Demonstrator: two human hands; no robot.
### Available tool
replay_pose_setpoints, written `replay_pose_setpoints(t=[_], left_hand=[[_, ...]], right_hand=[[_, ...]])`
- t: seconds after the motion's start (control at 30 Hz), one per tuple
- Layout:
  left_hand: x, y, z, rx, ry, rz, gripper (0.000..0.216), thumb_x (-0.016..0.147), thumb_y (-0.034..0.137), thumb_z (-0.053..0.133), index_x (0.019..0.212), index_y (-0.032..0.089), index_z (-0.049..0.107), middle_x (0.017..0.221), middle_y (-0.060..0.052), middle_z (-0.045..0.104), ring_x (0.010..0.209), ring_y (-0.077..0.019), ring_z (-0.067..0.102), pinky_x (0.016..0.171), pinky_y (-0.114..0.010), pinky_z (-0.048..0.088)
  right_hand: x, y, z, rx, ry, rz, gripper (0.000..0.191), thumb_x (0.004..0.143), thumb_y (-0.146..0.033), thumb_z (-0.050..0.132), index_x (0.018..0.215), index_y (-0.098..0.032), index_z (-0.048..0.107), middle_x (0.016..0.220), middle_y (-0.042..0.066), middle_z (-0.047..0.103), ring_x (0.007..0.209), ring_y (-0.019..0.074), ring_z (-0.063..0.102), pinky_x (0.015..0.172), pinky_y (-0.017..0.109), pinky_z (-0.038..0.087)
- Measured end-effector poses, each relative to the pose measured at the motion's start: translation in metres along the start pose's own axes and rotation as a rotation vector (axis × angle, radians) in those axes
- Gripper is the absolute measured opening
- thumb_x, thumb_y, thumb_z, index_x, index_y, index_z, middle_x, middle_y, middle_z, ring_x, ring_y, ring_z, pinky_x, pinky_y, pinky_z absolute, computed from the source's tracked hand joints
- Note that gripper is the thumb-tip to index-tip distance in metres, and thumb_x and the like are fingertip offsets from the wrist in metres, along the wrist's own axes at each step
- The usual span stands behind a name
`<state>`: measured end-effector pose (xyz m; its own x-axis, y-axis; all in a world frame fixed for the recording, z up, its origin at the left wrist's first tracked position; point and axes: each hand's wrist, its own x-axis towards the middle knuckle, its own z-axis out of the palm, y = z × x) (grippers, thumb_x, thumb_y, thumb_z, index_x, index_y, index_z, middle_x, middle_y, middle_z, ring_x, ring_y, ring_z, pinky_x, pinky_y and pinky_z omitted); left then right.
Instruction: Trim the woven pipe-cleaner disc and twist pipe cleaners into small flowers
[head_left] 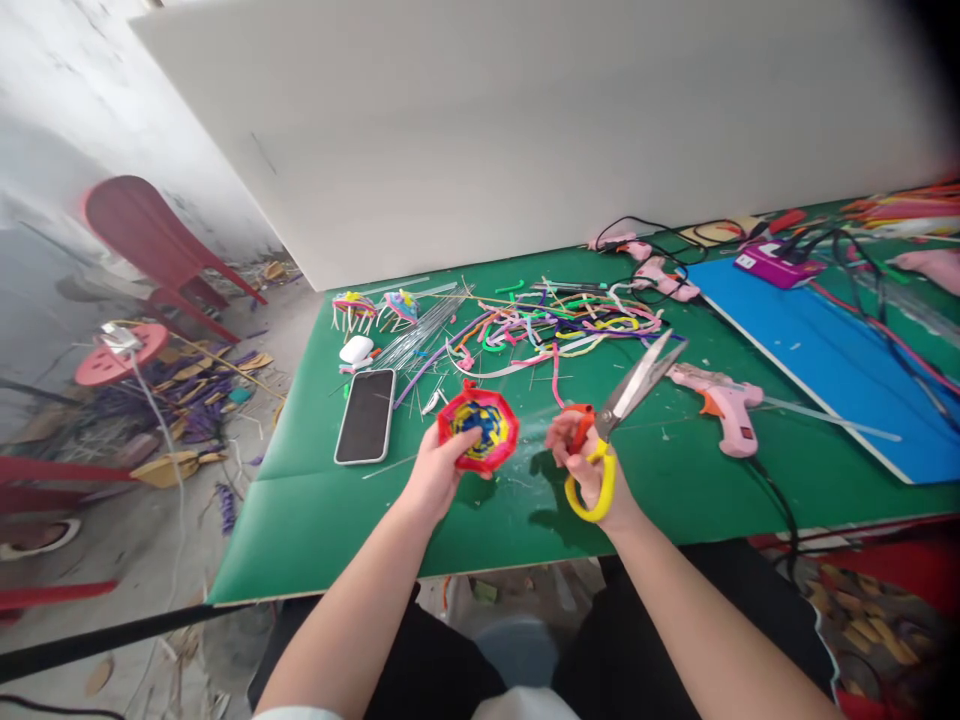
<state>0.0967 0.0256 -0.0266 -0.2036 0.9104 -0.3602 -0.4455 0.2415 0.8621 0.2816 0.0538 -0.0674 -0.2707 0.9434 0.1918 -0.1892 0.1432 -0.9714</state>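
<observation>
My left hand (439,468) grips a small octagonal woven piece (493,428) by its left side, thumb across its face. The piece has a red fuzzy rim and a yellow and blue middle. In my right hand (600,475) is a pair of scissors (634,390) with one yellow and one orange handle. Their blades point up and to the right, slightly parted, away from the woven piece. Just behind the hands lies a tangle of coloured pipe cleaners (555,320). A pink glue gun (739,410) rests to the right of the scissors.
On the green table (292,520) are a phone (365,415), a white earbud case (356,349), thin wires (424,330) and two small woven umbrellas (400,305). A blue board (810,350) bears a purple power strip (780,265) with cords. A white panel (525,140) stands behind.
</observation>
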Motion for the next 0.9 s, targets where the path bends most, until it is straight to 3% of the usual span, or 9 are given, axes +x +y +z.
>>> replay_pose_setpoints(t=[0.13,0.23,0.43,0.57,0.73,0.9], left_hand=[[0.007,0.02,-0.013,-0.106,0.25,0.197,0.035,0.061,0.019,0.073,0.092,0.013,0.057,0.074,-0.002,0.066,0.049,-0.0134,0.062,0.037,-0.021,0.05],[0.004,0.031,-0.018,-0.145,0.335,0.284,0.036,0.059,0.017,0.073,0.092,0.013,0.058,0.072,0.0,0.066,0.048,-0.0123,0.061,0.037,-0.02,0.05],[-0.011,0.037,-0.011,-0.13,0.306,0.361,0.031,0.059,0.017,0.075,0.086,0.015,0.062,0.072,0.0,0.067,0.051,-0.0137,0.063,0.036,-0.019,0.048],[-0.018,0.034,-0.007,-0.083,0.281,0.353,0.031,0.058,0.019,0.076,0.086,0.015,0.063,0.072,-0.001,0.067,0.054,-0.0139,0.063,0.037,-0.018,0.048],[-0.022,0.029,-0.003,-0.057,0.254,0.29,0.035,0.057,0.019,0.076,0.09,0.015,0.064,0.073,-0.001,0.067,0.053,-0.0131,0.062,0.038,-0.019,0.048],[-0.023,0.024,-0.001,-0.018,0.183,0.207,0.03,0.058,0.019,0.076,0.086,0.014,0.065,0.074,-0.002,0.069,0.06,-0.0151,0.065,0.05,-0.022,0.054]], right_hand=[[-0.005,-0.008,-0.013,-0.322,-0.125,-0.023,0.071,0.06,-0.076,0.055,0.112,-0.028,0.044,0.086,0.001,0.045,0.071,0.0159,0.045,0.064,0.031,0.04],[-0.006,-0.016,-0.02,-0.541,-0.098,-0.034,0.075,0.06,-0.075,0.056,0.115,-0.025,0.041,0.093,0.005,0.049,0.079,0.0197,0.05,0.071,0.034,0.043],[0.002,-0.021,-0.022,-1.022,0.061,-0.131,0.054,0.065,-0.059,0.065,0.098,-0.02,0.049,0.087,0.008,0.058,0.079,0.0255,0.057,0.065,0.036,0.046],[0.003,-0.017,-0.021,-1.092,0.018,-0.243,0.05,0.065,-0.055,0.067,0.096,-0.02,0.049,0.088,0.01,0.06,0.08,0.0267,0.059,0.066,0.037,0.046],[0.003,-0.016,-0.018,-1.127,0.016,-0.239,0.05,0.063,-0.055,0.068,0.093,-0.02,0.048,0.086,0.01,0.06,0.075,0.0258,0.059,0.063,0.036,0.045],[0.005,-0.018,-0.015,-1.151,-0.007,-0.239,0.049,0.063,-0.056,0.067,0.091,-0.019,0.05,0.073,0.006,0.056,0.068,0.0238,0.055,0.06,0.035,0.042]])
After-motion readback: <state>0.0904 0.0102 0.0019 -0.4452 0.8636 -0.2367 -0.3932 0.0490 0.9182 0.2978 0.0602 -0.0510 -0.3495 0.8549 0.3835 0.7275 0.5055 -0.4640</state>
